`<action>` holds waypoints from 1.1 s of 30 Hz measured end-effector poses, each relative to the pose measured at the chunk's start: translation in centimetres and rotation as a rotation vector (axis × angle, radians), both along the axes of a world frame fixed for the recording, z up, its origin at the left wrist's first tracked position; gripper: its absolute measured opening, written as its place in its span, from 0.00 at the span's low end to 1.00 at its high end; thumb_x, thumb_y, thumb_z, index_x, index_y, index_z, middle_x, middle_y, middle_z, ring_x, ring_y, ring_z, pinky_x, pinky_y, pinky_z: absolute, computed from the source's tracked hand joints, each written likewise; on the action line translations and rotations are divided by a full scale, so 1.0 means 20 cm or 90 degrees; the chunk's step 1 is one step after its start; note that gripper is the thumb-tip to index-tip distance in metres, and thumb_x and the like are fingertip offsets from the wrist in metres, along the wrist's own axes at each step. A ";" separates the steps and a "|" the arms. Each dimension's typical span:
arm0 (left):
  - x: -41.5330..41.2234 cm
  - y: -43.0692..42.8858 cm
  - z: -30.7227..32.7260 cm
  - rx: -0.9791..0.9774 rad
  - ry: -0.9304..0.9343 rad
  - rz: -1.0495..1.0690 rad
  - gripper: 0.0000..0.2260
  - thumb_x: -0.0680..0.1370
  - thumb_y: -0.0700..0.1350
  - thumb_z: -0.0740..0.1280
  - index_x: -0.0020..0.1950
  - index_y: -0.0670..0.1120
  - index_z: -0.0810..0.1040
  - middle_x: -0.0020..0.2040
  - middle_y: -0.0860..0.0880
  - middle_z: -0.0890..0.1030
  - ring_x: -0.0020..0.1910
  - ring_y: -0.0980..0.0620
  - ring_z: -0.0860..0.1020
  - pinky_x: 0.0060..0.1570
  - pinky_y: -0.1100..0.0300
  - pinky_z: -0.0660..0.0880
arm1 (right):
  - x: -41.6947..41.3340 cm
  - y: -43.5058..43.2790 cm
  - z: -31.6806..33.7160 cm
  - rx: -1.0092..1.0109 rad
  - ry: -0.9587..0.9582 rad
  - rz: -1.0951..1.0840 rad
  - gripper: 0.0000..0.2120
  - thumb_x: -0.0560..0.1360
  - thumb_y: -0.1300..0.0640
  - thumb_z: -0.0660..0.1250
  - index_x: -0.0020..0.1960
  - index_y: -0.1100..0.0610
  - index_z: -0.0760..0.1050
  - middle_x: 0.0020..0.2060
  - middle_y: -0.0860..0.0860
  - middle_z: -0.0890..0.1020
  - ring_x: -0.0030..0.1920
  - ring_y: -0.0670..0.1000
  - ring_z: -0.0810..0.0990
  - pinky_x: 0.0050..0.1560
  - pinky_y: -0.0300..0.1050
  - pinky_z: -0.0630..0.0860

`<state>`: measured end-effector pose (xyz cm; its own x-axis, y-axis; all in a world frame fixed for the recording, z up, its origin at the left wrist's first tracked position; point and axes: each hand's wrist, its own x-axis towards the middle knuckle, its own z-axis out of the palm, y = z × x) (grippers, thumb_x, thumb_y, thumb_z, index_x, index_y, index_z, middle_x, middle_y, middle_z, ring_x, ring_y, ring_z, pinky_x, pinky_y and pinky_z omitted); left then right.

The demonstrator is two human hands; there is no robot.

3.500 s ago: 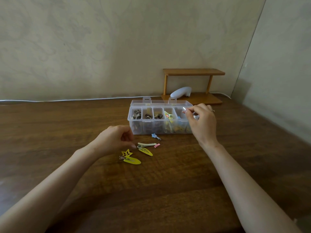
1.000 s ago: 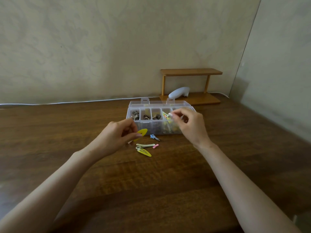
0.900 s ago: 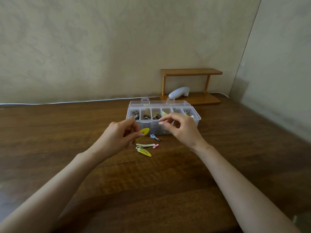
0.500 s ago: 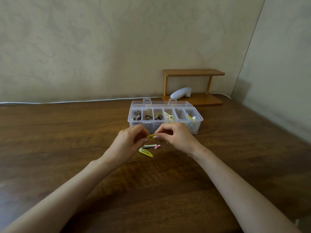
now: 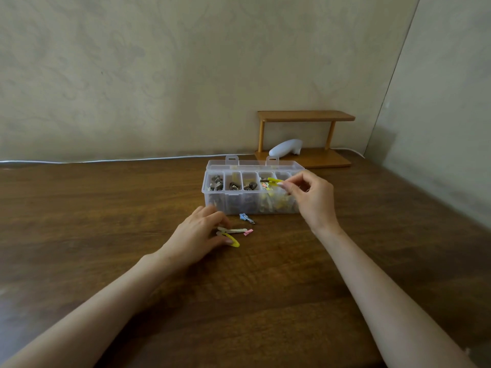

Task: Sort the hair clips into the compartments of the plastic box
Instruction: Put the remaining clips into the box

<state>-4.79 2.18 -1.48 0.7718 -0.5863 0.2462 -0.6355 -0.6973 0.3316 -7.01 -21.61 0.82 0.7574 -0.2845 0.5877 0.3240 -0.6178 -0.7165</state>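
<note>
Standing on the bench (image 5: 106,235), the plastic box (image 5: 231,203) lies open, long axis left to right. The right hand (image 5: 313,200), nearer it, has its grip pinched on a slim yellow clip (image 5: 273,180) pointing left over the fourth compartment from the left. The left hand (image 5: 199,235) touches the loose clips (image 5: 235,230) short of the box; whether its grip holds any, I cannot tell.

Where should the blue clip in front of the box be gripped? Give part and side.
Pinch the blue clip across its narrow sides, near the star end, coming from above and the near side: it lies flat on the table, and the box stands close behind it.
</note>
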 end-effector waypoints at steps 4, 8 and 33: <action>0.00 0.00 0.01 -0.001 0.011 -0.010 0.10 0.73 0.52 0.68 0.51 0.53 0.73 0.55 0.55 0.71 0.54 0.57 0.69 0.49 0.63 0.72 | 0.01 -0.05 0.00 -0.008 -0.054 -0.135 0.04 0.75 0.60 0.67 0.48 0.57 0.80 0.42 0.50 0.82 0.40 0.44 0.77 0.38 0.27 0.69; -0.02 -0.01 0.02 0.001 0.020 -0.009 0.08 0.73 0.51 0.69 0.47 0.54 0.71 0.52 0.56 0.70 0.52 0.57 0.69 0.47 0.64 0.71 | 0.03 -0.08 0.00 -0.088 -0.045 -0.266 0.05 0.75 0.57 0.67 0.46 0.56 0.80 0.42 0.48 0.80 0.39 0.44 0.73 0.32 0.27 0.60; -0.08 -0.04 0.09 -0.466 0.268 0.034 0.04 0.75 0.38 0.67 0.45 0.45 0.80 0.31 0.51 0.80 0.30 0.57 0.77 0.31 0.67 0.75 | -0.02 0.13 0.00 -0.072 0.101 0.250 0.06 0.74 0.55 0.69 0.49 0.55 0.82 0.43 0.49 0.83 0.46 0.47 0.80 0.46 0.43 0.78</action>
